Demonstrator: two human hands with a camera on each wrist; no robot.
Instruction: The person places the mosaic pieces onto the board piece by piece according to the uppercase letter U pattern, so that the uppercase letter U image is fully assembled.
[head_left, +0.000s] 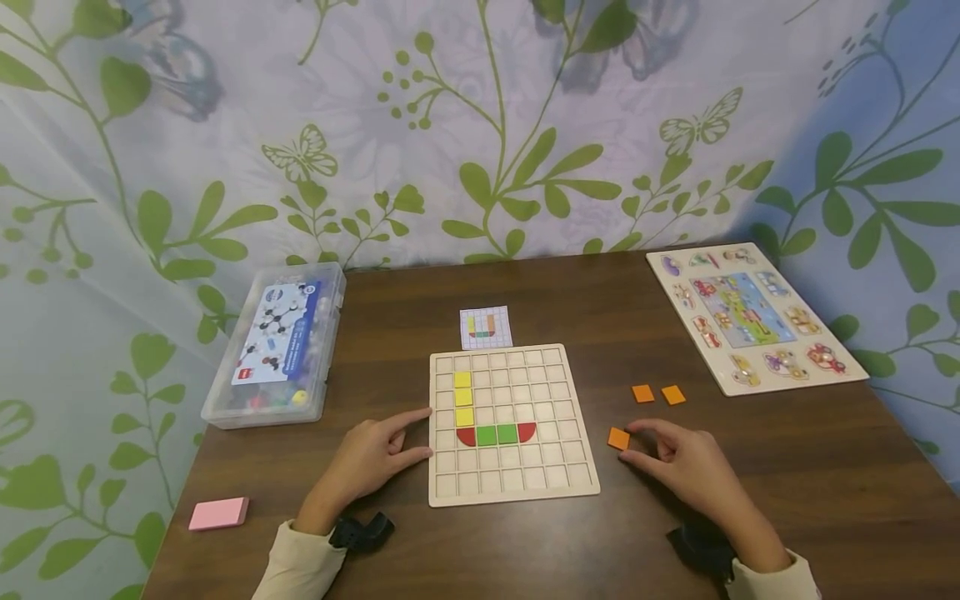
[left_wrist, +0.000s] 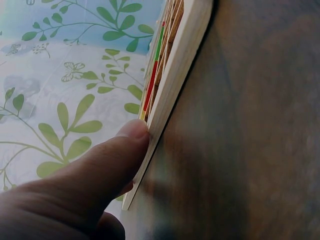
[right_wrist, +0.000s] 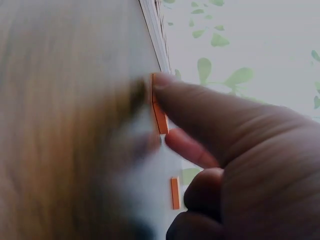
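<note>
A wooden grid board lies on the table, carrying several tiles: yellow squares in a column, then a row with two green squares between two red curved pieces. My left hand touches the board's left edge with extended forefinger and thumb; in the left wrist view the thumb rests against its side. Right of the board, my right hand pinches an orange square tile between thumb and forefinger, low at the table. Two more orange tiles lie just beyond it.
Behind the board lies a small pattern card. A clear plastic case stands at the left, with a pink block nearer the front. A wooden picture puzzle lies at the back right. A patterned cloth hangs behind the table.
</note>
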